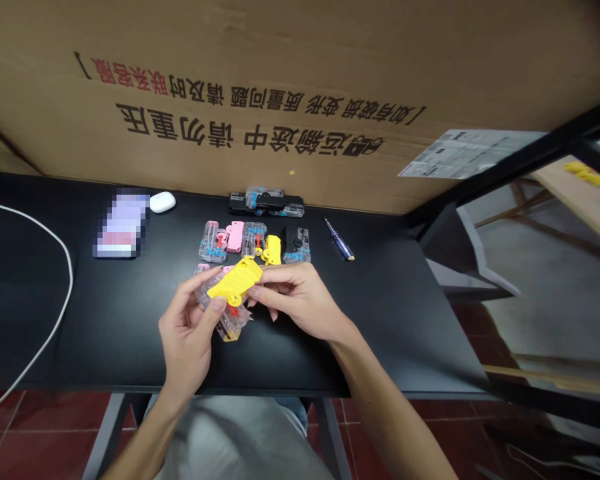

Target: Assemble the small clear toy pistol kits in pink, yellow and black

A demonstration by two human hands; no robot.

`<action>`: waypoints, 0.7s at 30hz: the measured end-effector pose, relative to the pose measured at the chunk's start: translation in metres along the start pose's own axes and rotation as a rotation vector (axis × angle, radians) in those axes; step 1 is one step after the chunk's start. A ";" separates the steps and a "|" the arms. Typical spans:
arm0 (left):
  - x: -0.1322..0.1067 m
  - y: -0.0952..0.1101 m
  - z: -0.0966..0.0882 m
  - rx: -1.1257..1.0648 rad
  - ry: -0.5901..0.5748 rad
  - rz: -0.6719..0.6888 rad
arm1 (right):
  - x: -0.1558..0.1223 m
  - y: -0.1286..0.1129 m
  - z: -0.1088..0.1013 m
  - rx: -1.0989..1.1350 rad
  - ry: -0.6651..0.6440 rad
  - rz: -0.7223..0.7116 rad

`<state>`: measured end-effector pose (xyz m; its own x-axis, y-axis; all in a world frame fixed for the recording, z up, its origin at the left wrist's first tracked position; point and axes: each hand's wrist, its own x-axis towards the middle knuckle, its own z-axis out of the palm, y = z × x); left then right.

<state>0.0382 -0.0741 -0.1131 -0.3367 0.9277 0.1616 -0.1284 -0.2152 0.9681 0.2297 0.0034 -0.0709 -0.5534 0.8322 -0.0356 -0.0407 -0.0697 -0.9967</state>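
A yellow plastic part (235, 280) with a small round wheel at its lower edge is tilted above the tabletop. My left hand (187, 330) grips it by its left end between thumb and fingers. At its right end, the bent fingers of my right hand (300, 297) close on the same part, with some fingertips hidden. A clear plastic piece (230, 327) with red and yellow bits shows just below it; whether my left hand also holds this, I cannot tell. Beyond my hands lie a pink part (235, 237), a second yellow part (273, 249) and clear cases (213, 241).
Black and clear pieces (267, 201) are stacked by the cardboard wall (280, 53). A blue-handled screwdriver (340, 240) lies on the right of the black table (380, 320). A blurred-out phone (123, 223), a white earbud case (163, 202) and a white cable (70, 267) are left.
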 end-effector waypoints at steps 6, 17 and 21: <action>-0.003 -0.001 -0.002 0.079 0.032 0.014 | -0.002 -0.002 0.000 -0.003 -0.025 -0.021; -0.004 -0.001 -0.001 0.066 0.038 0.066 | -0.002 0.002 0.006 0.056 0.037 -0.036; -0.004 0.000 -0.001 0.109 0.064 0.095 | -0.001 0.002 0.012 0.035 0.063 -0.030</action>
<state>0.0389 -0.0782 -0.1134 -0.4020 0.8825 0.2442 0.0080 -0.2633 0.9647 0.2207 -0.0043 -0.0719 -0.4984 0.8668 -0.0117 -0.0857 -0.0627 -0.9943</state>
